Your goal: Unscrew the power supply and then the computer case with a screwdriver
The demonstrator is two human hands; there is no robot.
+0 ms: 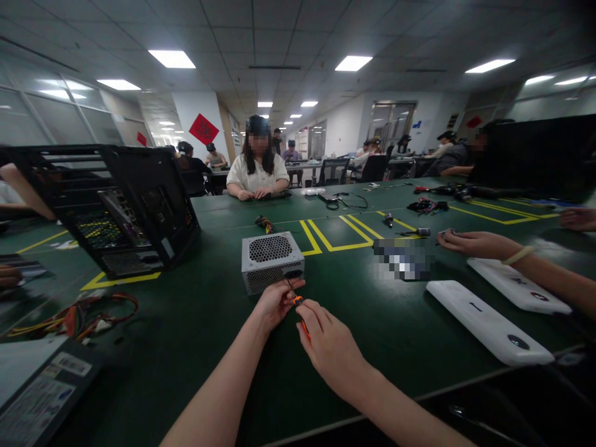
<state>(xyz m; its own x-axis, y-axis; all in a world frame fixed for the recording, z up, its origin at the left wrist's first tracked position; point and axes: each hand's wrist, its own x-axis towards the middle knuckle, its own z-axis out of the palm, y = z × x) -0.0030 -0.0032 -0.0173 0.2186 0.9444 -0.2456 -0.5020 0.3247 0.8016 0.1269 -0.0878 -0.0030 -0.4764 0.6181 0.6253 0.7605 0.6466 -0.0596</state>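
Note:
A grey metal power supply unit (272,264) stands on the green table in front of me, with a honeycomb fan grille on top and a bundle of cables (264,225) behind it. My right hand (328,344) is closed around the orange and black handle of a screwdriver (298,301). The thin shaft points up toward the unit's near face, by its socket. Close against the unit's lower front edge is my left hand (275,304), its fingers curled beside the shaft. What those fingers pinch, if anything, is too small to tell.
An open black computer case (153,217) stands at the left. Another power supply (44,391) with loose cables (77,316) lies near left. White numbered devices (484,323) lie at right, near a co-worker's hand (484,244). Another person (258,171) sits opposite.

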